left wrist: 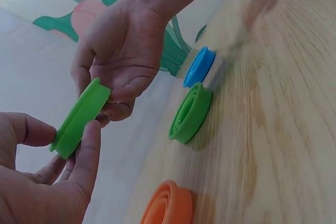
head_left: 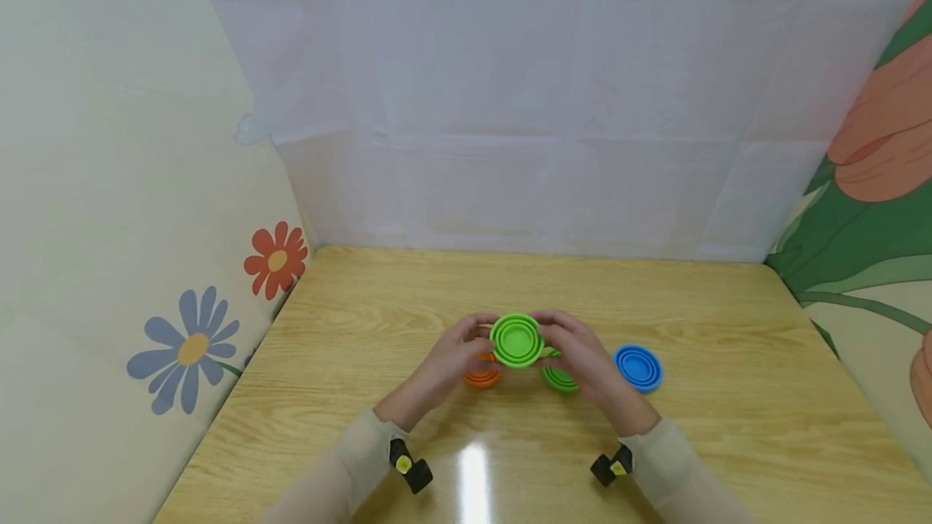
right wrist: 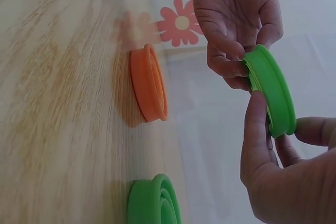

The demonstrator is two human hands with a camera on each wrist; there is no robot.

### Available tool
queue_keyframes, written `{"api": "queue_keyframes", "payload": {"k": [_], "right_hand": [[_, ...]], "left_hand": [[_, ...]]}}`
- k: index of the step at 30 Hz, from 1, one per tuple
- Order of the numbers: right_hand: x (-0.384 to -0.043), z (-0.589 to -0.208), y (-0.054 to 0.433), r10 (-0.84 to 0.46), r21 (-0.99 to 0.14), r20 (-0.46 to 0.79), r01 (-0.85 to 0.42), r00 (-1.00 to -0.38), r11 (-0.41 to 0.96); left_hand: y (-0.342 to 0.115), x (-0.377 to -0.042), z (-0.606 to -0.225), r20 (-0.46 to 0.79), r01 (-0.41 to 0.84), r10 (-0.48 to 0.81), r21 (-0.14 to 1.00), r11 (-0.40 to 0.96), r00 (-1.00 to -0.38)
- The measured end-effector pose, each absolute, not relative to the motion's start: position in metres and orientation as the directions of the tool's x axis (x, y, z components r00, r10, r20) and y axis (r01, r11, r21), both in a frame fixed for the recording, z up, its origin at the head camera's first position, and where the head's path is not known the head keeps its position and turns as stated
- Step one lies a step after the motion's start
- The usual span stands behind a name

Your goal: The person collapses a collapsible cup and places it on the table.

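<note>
A bright green collapsible cup [head_left: 517, 340], folded flat into concentric rings, is held up off the table between both hands. My left hand [head_left: 455, 352] pinches its left rim with thumb and fingers. On the opposite side my right hand [head_left: 582, 356] grips the rim the same way. In the left wrist view the cup [left wrist: 82, 117] appears edge-on. Behind and below the hands, an orange folded cup [right wrist: 148, 85] and a second green one [left wrist: 190, 113] lie on the table, each partly covered by a hand in the head view.
A blue folded cup [head_left: 638, 369] lies on the wooden table [head_left: 393, 289], to the right of my right hand. White sheeting [head_left: 466, 103] hangs along the table's back edge. Flower-patterned panels [head_left: 192, 350] flank both sides.
</note>
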State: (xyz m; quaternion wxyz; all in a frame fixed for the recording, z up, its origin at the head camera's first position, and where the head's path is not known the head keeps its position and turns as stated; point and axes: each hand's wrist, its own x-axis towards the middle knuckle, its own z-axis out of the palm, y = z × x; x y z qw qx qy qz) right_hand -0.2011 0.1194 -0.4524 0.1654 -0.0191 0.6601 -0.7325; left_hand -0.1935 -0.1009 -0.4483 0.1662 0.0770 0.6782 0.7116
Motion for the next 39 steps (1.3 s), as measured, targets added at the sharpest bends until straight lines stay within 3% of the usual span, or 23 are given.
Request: {"api": "queue_keyframes", "payload": {"k": [21, 39], "right_hand": [[-0.242, -0.455, 0.084, -0.276, -0.976, -0.198, 0.214, -0.941, -0.031], [-0.285, -0.471, 0.076, -0.232, -0.916, -0.380, 0.400, -0.895, -0.041]], "left_hand": [[-0.131, -0.231, -0.455, -0.163, -0.161, 0.291, 0.987, 0.030, -0.943], [-0.133, -0.278, -0.479, -0.266, -0.244, 0.262, 0.963, 0.113, -0.928]]}}
